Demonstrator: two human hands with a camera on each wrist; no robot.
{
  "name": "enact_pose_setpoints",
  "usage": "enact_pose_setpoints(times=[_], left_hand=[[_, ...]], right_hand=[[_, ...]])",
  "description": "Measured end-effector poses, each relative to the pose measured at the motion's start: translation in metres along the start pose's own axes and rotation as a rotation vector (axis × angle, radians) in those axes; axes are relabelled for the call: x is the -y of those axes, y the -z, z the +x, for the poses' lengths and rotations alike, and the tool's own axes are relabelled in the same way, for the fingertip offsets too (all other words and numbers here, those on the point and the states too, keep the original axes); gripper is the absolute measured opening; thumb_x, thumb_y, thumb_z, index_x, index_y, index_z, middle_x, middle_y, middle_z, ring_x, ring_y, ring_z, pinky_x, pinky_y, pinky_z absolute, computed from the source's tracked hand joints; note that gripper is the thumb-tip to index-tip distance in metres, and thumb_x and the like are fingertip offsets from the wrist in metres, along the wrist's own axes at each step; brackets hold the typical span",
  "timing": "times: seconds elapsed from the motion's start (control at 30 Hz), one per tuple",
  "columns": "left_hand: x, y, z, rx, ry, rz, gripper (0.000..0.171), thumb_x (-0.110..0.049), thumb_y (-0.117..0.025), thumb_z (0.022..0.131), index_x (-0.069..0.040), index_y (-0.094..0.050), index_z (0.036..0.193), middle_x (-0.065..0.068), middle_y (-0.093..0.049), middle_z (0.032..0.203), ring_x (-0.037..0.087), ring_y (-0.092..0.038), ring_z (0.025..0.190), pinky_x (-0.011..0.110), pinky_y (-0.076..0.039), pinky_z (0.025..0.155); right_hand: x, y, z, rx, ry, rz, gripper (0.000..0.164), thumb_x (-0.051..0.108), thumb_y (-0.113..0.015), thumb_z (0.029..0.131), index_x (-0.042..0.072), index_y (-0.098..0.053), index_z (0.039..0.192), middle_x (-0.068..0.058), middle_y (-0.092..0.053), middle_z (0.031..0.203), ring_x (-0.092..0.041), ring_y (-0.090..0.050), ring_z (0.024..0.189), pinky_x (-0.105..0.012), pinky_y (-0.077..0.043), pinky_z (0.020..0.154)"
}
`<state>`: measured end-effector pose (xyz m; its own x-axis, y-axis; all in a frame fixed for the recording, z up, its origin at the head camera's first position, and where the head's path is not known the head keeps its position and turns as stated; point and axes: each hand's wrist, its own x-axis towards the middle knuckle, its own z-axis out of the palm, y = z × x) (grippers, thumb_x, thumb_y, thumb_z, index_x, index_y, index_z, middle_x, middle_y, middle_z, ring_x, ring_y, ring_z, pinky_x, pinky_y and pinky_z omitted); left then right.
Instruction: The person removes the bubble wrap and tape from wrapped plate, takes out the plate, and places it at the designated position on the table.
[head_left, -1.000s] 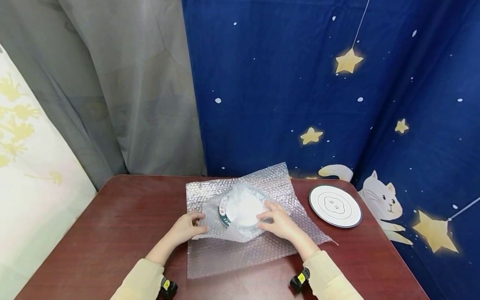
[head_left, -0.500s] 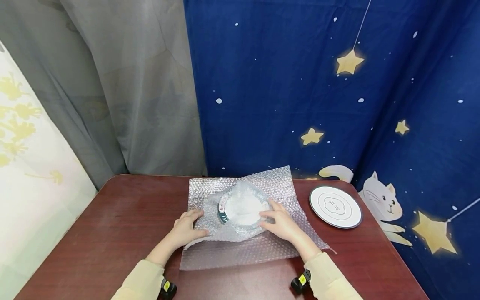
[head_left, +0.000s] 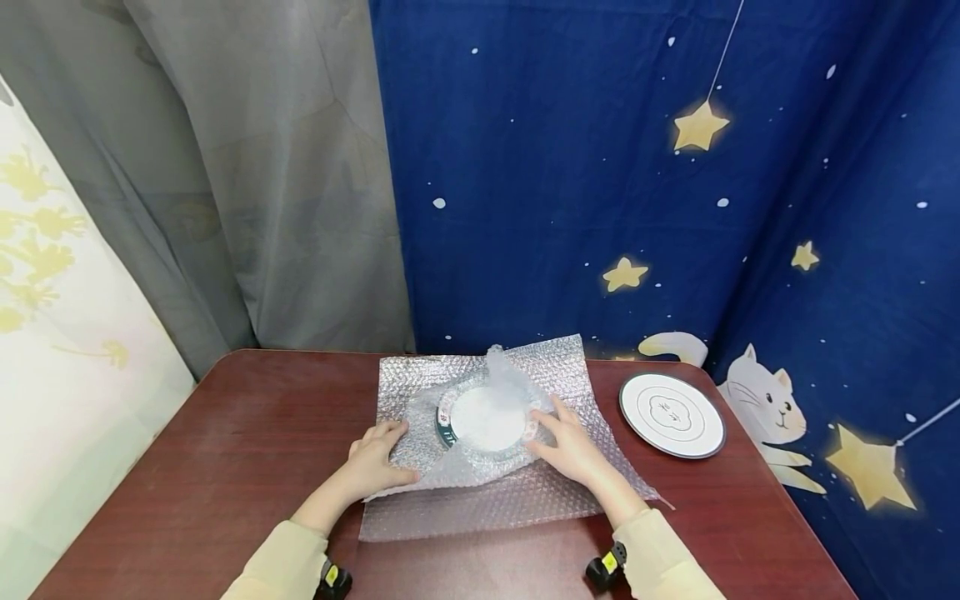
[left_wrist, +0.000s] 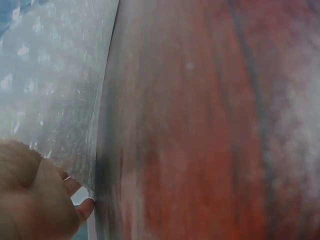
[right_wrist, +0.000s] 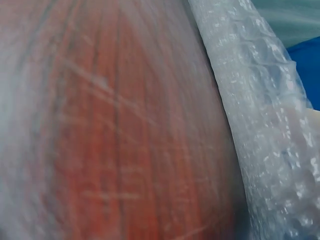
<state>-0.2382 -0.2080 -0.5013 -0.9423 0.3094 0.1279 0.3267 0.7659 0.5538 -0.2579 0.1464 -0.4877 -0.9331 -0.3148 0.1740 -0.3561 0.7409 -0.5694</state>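
I've L hand (head_left: 373, 463), fingers apart, on bubble wrap's (head_left: 472, 510) left edge; R hand (head_left: 572, 446), fingers apart, at wrapped plate's (head_left: 487, 423) right rim. Plate's btwn hands; 2nd plate (head_left: 672, 415) far right.

no word can be read for certain: pale letters on the dark green rim of the dish (head_left: 489, 419) in the bubble wrap (head_left: 480, 514) are partly covered, and the central characters on the plate (head_left: 672, 415) right of the bubble wrap are too small.
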Motion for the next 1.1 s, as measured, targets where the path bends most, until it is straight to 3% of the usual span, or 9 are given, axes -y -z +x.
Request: enact_pose_setpoints(times=[0.2,0.53,0.73,1.1], left_hand=[[-0.001,-0.001,-0.002,0.019,0.001,-0.011,0.090,-0.039,-0.080,0.068,0.006,-0.046,0.138,0.018,-0.043,0.139,0.036,-0.033,0.130,0.058,-0.026,0.094],[0.000,0.000,-0.003,0.066,0.008,-0.003,0.097,-0.046,-0.081,0.069,0.006,-0.042,0.140,0.020,-0.035,0.146,0.038,-0.028,0.133,0.060,-0.024,0.096],[-0.001,0.001,-0.003,0.092,0.007,0.033,0.099,-0.051,-0.081,0.069,0.006,-0.043,0.140,0.017,-0.025,0.153,0.040,-0.024,0.136,0.060,-0.026,0.095],[-0.002,0.007,0.003,0.137,-0.030,0.118,0.099,-0.052,-0.081,0.066,0.000,-0.044,0.141,0.016,-0.033,0.151,0.039,-0.031,0.131,0.057,-0.031,0.089]], right_hand=[[-0.007,0.004,0.002,-0.035,-0.017,-0.013,0.058,0.030,-0.070,0.087,0.005,-0.052,0.137,-0.032,-0.018,0.151,-0.056,-0.021,0.132,-0.069,-0.026,0.097],[-0.018,0.012,0.007,-0.040,-0.066,-0.005,0.058,0.029,-0.064,0.091,0.002,-0.049,0.139,-0.035,-0.016,0.150,-0.056,-0.020,0.133,-0.069,-0.023,0.099],[-0.029,0.014,0.012,-0.025,-0.104,-0.040,0.053,0.032,-0.058,0.095,0.000,-0.052,0.136,-0.035,-0.027,0.146,-0.056,-0.022,0.132,-0.069,-0.022,0.099],[-0.040,0.020,0.027,-0.017,-0.136,-0.106,0.049,0.026,-0.055,0.096,-0.005,-0.051,0.134,-0.027,-0.048,0.134,-0.049,-0.037,0.126,-0.060,-0.028,0.102]])
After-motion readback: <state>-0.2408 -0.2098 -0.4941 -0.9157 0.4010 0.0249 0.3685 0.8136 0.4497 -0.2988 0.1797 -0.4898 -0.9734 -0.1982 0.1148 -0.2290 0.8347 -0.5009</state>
